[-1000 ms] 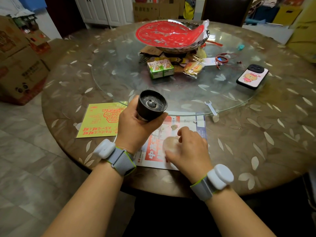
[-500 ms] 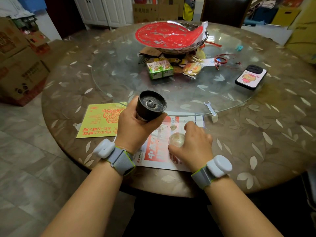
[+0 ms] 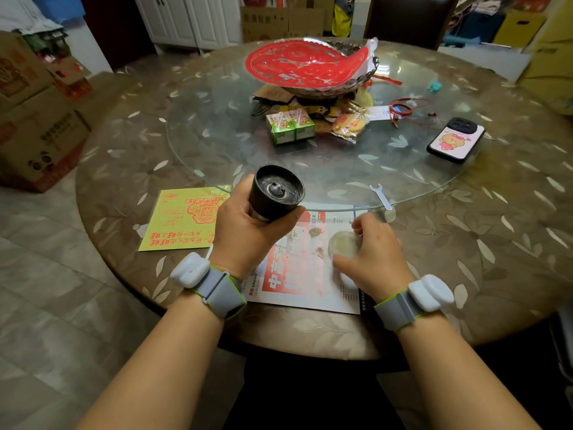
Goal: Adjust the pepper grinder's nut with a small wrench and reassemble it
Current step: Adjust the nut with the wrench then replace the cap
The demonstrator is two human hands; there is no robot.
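A person's left hand [image 3: 248, 231] grips the black pepper grinder [image 3: 276, 192] above the table [image 3: 465, 243], its underside and central nut [image 3: 275, 188] facing up. The right hand [image 3: 375, 259] curls thumb and fingers around a clear round cap [image 3: 344, 243] on a printed leaflet [image 3: 297, 274]; the small wrench [image 3: 380, 196] lies on the glass turntable [image 3: 217, 131] just beyond

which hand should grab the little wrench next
Right, likely. The left hand grips the grinder; the right hand only holds a clear cap, nearer the wrench.
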